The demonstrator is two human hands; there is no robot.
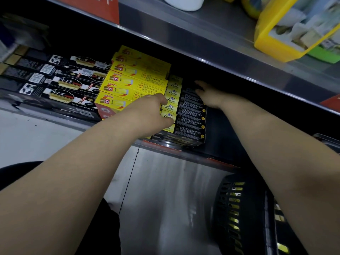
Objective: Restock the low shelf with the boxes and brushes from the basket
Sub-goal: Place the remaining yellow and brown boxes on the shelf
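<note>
Store racking fills the view, and on its low shelf (217,159) a row of black-and-yellow boxes (191,119) sits by the front edge, each box's long axis running along the shelf, yellow end pointing left toward the yellow boxes (132,83). The left hand (152,111) curls fingers and thumb around those yellow ends in a holding grip; the right hand (211,97) lies flat, fingers straight, on the rearmost box.

On the upper shelf (211,34) a yellow-framed package (265,34) stands at the right end, a white tub (182,2) farther back, a red sign (103,8) at its front edge.
</note>
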